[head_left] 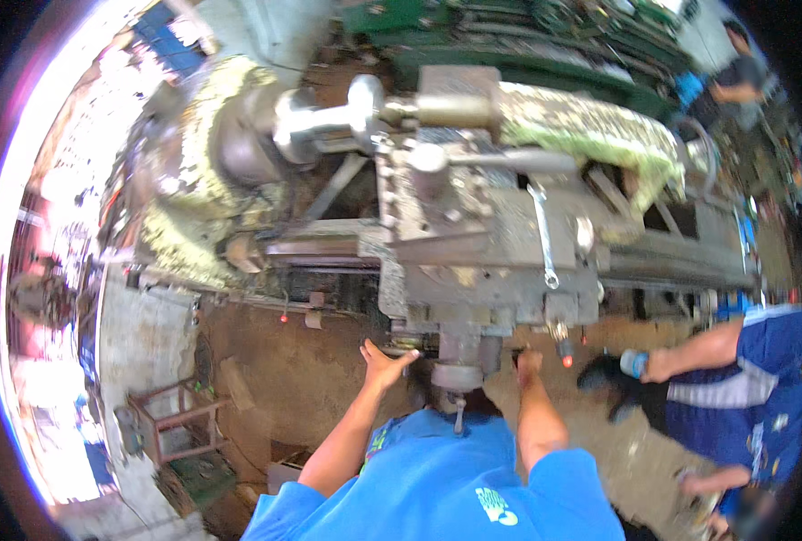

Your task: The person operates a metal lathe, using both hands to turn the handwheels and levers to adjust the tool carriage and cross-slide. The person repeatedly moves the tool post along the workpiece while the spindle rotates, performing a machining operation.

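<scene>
I stand at a metal lathe. My left hand point(385, 367) is open, thumb and fingers spread, beside the front of the lathe carriage point(460, 279); I cannot tell whether it touches the carriage. On the other side of the cross-slide crank point(459, 410), my right hand point(529, 362) is at the carriage's lower front edge, its fingers largely hidden and blurred. A shiny spool-shaped metal workpiece point(333, 122) sits between the chuck point(250, 135) and the tailstock point(455, 110). The tool post point(430, 171) with its long lever point(518, 161) stands in front of it.
A combination wrench point(542, 236) lies on the carriage. At right, a person in dark blue point(752, 397) holds a light-blue object point(634, 363). Another person point(737, 83) is at the far right. A metal stool frame point(180, 424) stands on the floor at left. Green machinery point(509, 54) lies behind.
</scene>
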Demonstrator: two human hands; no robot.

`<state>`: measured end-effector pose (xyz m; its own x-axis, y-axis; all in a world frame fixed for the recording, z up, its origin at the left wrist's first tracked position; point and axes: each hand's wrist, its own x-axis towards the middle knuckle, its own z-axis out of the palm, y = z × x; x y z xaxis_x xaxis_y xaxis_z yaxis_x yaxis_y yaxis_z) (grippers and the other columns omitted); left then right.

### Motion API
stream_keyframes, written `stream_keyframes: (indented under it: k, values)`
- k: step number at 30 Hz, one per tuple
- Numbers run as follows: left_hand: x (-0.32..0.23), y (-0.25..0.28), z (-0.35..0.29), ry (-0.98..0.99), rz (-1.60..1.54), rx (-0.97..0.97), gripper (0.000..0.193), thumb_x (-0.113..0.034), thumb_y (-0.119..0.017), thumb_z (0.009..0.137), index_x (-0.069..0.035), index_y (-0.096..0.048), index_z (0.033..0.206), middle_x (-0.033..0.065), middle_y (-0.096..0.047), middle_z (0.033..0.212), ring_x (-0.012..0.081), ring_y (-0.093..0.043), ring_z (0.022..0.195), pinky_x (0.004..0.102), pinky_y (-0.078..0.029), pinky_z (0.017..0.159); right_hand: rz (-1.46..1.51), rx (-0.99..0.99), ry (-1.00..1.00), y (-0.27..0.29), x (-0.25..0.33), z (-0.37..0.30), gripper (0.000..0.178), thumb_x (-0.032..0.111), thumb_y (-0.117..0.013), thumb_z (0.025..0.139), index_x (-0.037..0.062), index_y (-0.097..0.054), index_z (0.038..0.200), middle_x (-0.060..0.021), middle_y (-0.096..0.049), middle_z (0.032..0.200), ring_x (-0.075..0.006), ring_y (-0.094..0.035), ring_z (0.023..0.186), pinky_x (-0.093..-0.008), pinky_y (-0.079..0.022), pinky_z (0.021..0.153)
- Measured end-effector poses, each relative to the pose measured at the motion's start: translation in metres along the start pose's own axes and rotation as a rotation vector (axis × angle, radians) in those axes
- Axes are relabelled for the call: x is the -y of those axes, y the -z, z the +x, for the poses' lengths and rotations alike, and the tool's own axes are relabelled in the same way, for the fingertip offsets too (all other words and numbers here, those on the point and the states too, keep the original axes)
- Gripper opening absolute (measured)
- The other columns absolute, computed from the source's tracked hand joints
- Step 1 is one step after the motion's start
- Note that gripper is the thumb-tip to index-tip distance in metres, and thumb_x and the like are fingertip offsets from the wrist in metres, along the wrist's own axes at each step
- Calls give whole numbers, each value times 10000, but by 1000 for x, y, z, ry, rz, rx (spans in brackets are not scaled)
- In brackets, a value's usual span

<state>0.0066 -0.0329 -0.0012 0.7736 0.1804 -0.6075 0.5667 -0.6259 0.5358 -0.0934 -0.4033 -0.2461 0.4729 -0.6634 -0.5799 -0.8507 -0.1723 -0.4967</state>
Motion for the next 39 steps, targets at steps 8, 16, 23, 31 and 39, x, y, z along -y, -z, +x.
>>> stream_keyframes:
  k: [8, 16, 23, 31, 39]
  values:
    - [1, 8, 2, 45, -17, 68, 1455, -631, -839, 581, 129, 32, 1464, 354, 45, 1541, 390, -122, 1466, 386, -261, 1158, 397, 103, -66, 40, 27, -21, 177, 176, -508, 961, 70, -614, 866, -65, -591, 664, -171, -529, 473, -294, -378, 391]
    - [4, 13, 5, 36, -68, 120, 1437, -611, -829, 616, 127, 67, 1462, 356, 90, 1538, 403, -88, 1468, 377, -228, 1168, 1127, -487, 141, 178, 115, -105, 110, 142, -593, 882, 59, -625, 818, -3, -524, 651, -128, -474, 507, -300, -366, 440]
    - [9, 12, 14, 68, -99, 165, 1419, -587, -828, 635, 120, 82, 1464, 355, 102, 1539, 394, -40, 1476, 438, -178, 1177, 152, -590, 552, 191, 200, -147, 212, 215, -723, 822, 17, -672, 874, -159, -660, 698, -286, -656, 668, -407, -500, 655]
    - [19, -3, 39, 263, -687, 88, 1219, -440, -724, 795, 101, 144, 1458, 339, -338, 1415, 416, -445, 1248, 491, -420, 965, -37, -621, 510, 192, 208, -158, 206, 236, -703, 821, 41, -660, 875, -195, -662, 720, -383, -659, 696, -462, -502, 665]
    - [13, -18, 46, 292, -680, -8, 610, -213, -553, 871, 98, -180, 1240, 157, -536, 810, 185, -517, 517, 295, -486, 408, -105, -670, 527, 192, 215, -166, 215, 265, -701, 816, 60, -661, 867, -234, -664, 761, -437, -650, 764, -488, -503, 693]
